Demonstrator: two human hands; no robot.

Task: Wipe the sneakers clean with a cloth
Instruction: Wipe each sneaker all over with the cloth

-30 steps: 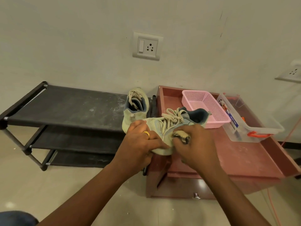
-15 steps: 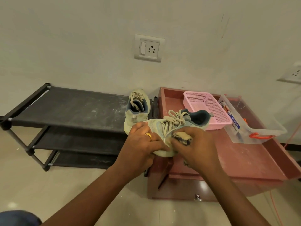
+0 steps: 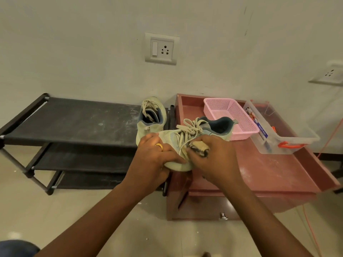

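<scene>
The red table (image 3: 274, 169) has bare room along its front. At its back, the pink basket (image 3: 230, 115) and the clear box (image 3: 282, 138) stand close together. The other sneaker (image 3: 151, 117) blocks the black rack's (image 3: 74, 123) right end; its left is bare.

Two forearms bare right to frame edge. Left hand (image 3: 152, 156): plain gold ring (image 3: 159, 146) on one finger. Right hand (image 3: 213, 158): bare. Blue fabric (image 3: 16, 248), denim-like, at lower left corner; garment type unclear.

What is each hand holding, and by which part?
The left hand grips the sneaker by its toe end; the right hand holds a bunched cloth against its side.
</scene>
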